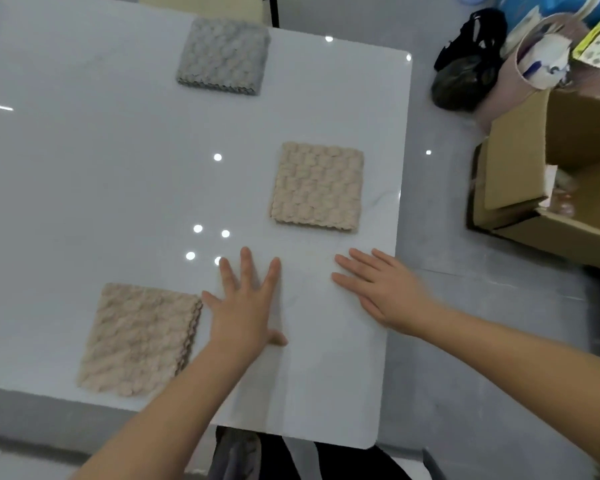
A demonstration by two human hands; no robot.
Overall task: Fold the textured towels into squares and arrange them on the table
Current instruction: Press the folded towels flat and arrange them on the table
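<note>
Left fingers [245,268] straight and fanned wide, holding nothing. Right fingers [357,268] straight, closer together, also holding nothing. Left hand [246,306] lies palm-down low over the table [84,168], its little finger just beside the layered edge of the near beige towel [139,337]; cannot tell whether it touches. Right hand [381,292] is flat near the table's right edge, just short of the second beige towel [317,187].

Judgement: both palms are flat and empty because the folding looks finished. All three towels are already squares, set well apart in a loose diagonal.

Grey towel [224,55] sits at the far edge. All three are thick and bumpy, with a scale-like weave and stacked layers showing along one side. The corners are fairly square, and the near beige one is skewed slightly to the table's edge.

A cardboard box [520,161] and a black bag [465,74] stand on the floor to the right.
</note>
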